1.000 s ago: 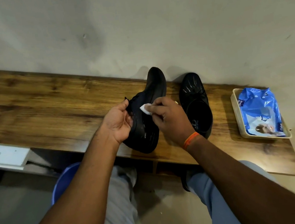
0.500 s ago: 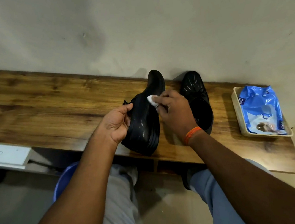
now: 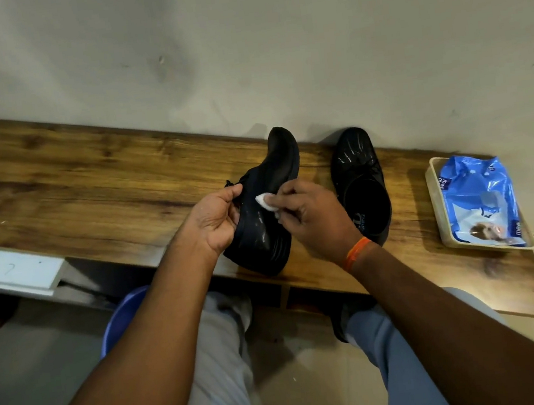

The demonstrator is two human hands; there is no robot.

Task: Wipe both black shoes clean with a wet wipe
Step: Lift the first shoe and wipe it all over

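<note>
1. Left hand (image 3: 216, 223) gripped the left shoe (image 3: 268, 209) from its left side, thumb over the top edge near the laces, fingers curled round the upper.
2. Left shoe was tilted on its side over the counter (image 3: 90, 197), toe pointing away toward the wall (image 3: 238, 37), sole turned right. Heel end sat near the counter's front edge; whether it touched the wood could not be told.
3. Right hand (image 3: 315, 220) pinched a small folded white wipe (image 3: 264, 201) between thumb and fingertips and held it against the shoe's side, about mid-length.
4. Wet sheen visible on the shoe below the wipe.
5. Orange band (image 3: 355, 252) on the right wrist.
6. Right shoe (image 3: 359, 184) stood upright on the counter just right of the right hand, toe toward the wall, opening facing up. Streaks of shine on its toe. Neither hand touched it.
7. Beige tray (image 3: 433, 202) sat well to the right on the counter, apart from both shoes, and held a blue wipe pack (image 3: 479, 200).
8. White board (image 3: 8, 271) lay at the left, below the counter's front edge.
9. Person was seated, light trousers (image 3: 217, 359) visible under the forearms; blue stool (image 3: 122, 321) edge showed beneath the left leg.
</note>
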